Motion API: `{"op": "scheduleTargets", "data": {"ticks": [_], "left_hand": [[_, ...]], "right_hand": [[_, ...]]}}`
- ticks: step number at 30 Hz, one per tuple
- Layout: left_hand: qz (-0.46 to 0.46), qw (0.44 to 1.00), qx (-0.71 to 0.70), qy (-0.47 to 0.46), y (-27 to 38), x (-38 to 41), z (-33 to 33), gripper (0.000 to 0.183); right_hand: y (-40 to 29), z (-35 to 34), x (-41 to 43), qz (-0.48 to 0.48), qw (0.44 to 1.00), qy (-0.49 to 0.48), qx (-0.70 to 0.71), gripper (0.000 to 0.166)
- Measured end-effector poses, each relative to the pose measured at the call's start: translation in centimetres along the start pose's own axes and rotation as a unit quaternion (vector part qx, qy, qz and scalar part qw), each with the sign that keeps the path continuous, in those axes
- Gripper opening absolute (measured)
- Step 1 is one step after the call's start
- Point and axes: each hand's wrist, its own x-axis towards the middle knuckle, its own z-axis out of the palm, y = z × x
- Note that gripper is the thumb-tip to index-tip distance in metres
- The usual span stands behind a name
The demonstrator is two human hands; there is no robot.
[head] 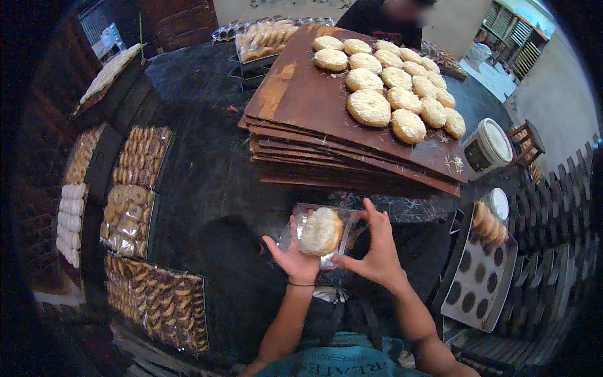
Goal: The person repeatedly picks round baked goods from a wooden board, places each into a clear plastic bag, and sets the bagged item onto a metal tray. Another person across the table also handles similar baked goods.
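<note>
A round bun topped with pale shreds (321, 232) sits in a clear plastic bag (348, 225) in front of my body. Palm up, my left hand (297, 261) supports the bun and bag from below, its thumb spread out to the left. My right hand (377, 245) is at the bag's right edge, fingers along the upper corner and thumb low by the bun. Beyond both hands, similar shred-topped buns (370, 107) stand in rows on the top board of a stack of brown boards (301, 96).
Trays of bagged baked goods (155, 301) line the left side. On the right are a metal baking tray (476, 282) with several buns, a lidded white bucket (490, 146) and dark racks (551, 221). Another person (377, 21) is behind the boards. Loose shreds (454, 164) lie on the top board.
</note>
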Motion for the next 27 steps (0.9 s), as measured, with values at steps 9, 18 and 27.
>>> {"op": "scheduleTargets", "data": {"ticks": [9,18,27], "left_hand": [[0.036,0.981,0.149,-0.122,-1.2,-0.1,0.9,0.094],[0.008,0.955,0.295,0.026,-1.7,0.1,0.0,0.078],[-0.001,0.976,0.203,-0.077,-1.2,-0.2,1.1,0.067]], "right_hand": [[3.0,3.5,0.4,0.170,0.936,0.008,0.307,0.021],[-1.5,4.1,2.1,-0.261,0.958,-0.090,-0.081,0.026],[-1.7,2.8,-2.1,-0.117,0.965,-0.235,-0.012,0.021]]}}
